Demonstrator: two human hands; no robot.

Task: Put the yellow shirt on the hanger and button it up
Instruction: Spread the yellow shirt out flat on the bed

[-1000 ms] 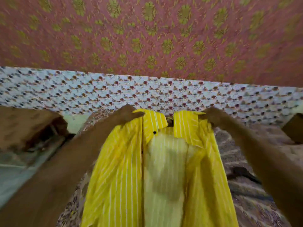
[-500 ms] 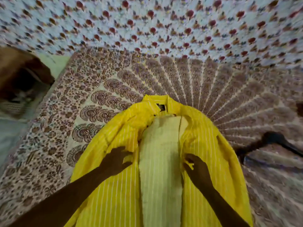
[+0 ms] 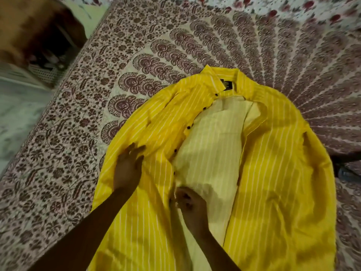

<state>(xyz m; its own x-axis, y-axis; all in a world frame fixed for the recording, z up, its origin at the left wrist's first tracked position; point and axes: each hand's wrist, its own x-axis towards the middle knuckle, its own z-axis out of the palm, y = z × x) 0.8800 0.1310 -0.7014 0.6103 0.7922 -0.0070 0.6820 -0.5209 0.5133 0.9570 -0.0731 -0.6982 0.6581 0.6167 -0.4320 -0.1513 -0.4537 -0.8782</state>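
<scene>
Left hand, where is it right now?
In the head view, the left hand rests flat on the yellow shirt, left of its black buttons and up-left of the right hand.

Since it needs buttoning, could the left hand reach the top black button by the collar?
Probably yes. The left hand lies flat on the yellow shirt, and the top button sits uncovered farther up the same front edge, with nothing across the way.
</scene>
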